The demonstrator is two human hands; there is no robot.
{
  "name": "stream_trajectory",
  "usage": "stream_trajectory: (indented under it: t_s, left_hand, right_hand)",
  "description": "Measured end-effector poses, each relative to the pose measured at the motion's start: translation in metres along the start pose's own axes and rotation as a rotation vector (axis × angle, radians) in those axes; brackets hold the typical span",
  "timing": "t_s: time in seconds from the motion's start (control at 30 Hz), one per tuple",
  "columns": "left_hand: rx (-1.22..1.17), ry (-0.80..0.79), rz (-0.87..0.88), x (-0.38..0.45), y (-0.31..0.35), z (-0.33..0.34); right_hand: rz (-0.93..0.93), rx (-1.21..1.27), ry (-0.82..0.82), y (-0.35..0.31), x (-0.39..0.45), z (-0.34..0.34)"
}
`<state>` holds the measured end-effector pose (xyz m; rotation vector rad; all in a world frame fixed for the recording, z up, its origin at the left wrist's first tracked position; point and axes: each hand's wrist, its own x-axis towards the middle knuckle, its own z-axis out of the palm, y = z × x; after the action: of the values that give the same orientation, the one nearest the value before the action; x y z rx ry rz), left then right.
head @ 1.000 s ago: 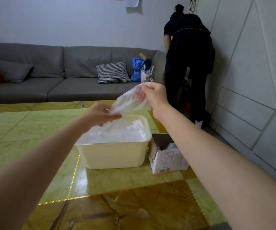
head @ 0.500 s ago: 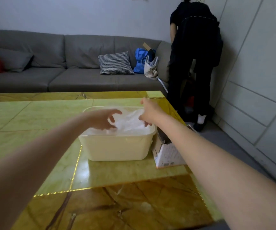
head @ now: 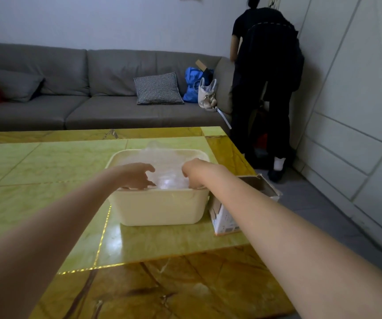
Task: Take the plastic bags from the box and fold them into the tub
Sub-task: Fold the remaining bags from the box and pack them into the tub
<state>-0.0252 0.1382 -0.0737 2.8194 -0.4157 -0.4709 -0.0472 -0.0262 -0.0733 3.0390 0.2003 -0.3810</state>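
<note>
A cream plastic tub (head: 160, 209) stands on the green and amber table. Crumpled clear plastic bags (head: 169, 177) fill it up to the rim. My left hand (head: 137, 174) reaches into the tub's near left side, its fingers and thumb curled on the top bag. My right hand (head: 193, 170) is down in the near right side, gripping the same bag; its fingertips are hidden below the rim. The open cardboard box (head: 225, 218) sits just right of the tub, partly behind my right forearm.
The table (head: 47, 162) ends just right of the box, with grey floor beyond. A grey sofa (head: 93, 93) with a checked cushion (head: 158, 88) and bags runs along the far side. A person in black (head: 266, 77) bends over by the white wall panels.
Both hands came down from above the tub, where they held a bag stretched between them, and now hold it down inside the tub.
</note>
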Motion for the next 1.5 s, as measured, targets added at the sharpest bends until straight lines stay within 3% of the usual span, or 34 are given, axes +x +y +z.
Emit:
stream_trajectory:
  t_s: [0.1, 0.17, 0.23, 0.3, 0.4, 0.57, 0.7, 0.8, 0.87, 0.97, 1.13, 1.2, 1.3, 1.4, 1.5]
  left_hand:
    - [-0.062, 0.252, 0.037, -0.004, 0.002, -0.009]
    - [-0.042, 0.482, 0.128, -0.006, 0.012, -0.016]
    - [-0.106, 0.591, 0.221, -0.011, 0.030, -0.022]
    - [-0.137, 0.576, 0.326, -0.014, 0.052, -0.020]
    - [-0.085, 0.421, 0.512, -0.017, 0.084, -0.008]
    - [0.204, 0.262, 0.640, -0.019, 0.120, 0.019]
    - [0.418, 0.155, 0.665, -0.016, 0.126, 0.035]
    - [0.437, 0.151, 0.677, -0.014, 0.127, 0.040]
    - [0.447, 0.138, 0.669, -0.012, 0.127, 0.041]
    - [0.354, 0.147, 0.624, -0.012, 0.127, 0.039]
    - [-0.125, 0.436, 0.498, -0.012, 0.130, 0.026]
    - [-0.201, 0.417, 0.449, -0.013, 0.135, 0.025]
    - [-0.195, 0.331, 0.417, -0.014, 0.143, 0.029]
    - [-0.077, 0.312, 0.395, -0.009, 0.146, 0.038]
    - [-0.070, 0.301, 0.374, -0.005, 0.151, 0.042]
  right_hand:
    - [-0.009, 0.066, 0.049, 0.004, -0.006, -0.007]
    - [-0.021, 0.166, 0.174, 0.011, -0.018, -0.019]
    - [0.001, 0.261, 0.282, 0.023, -0.030, -0.033]
    - [0.051, 0.311, 0.286, 0.040, -0.043, -0.043]
    - [0.128, 0.347, 0.142, 0.065, -0.062, -0.041]
    - [0.242, 0.156, -0.098, 0.090, -0.086, -0.013]
    - [0.212, 0.151, 0.002, 0.096, -0.085, 0.013]
    - [0.197, 0.180, 0.135, 0.099, -0.082, 0.014]
    - [0.193, 0.232, 0.141, 0.102, -0.079, 0.007]
    - [0.202, 0.325, 0.161, 0.104, -0.076, -0.004]
    - [0.153, 0.515, 0.357, 0.106, -0.078, -0.023]
    - [0.139, 0.626, 0.396, 0.104, -0.081, -0.031]
    - [0.106, 0.727, 0.330, 0.104, -0.084, -0.034]
    - [0.156, 0.592, 0.307, 0.110, -0.087, -0.027]
    - [0.164, 0.706, 0.120, 0.115, -0.092, -0.016]
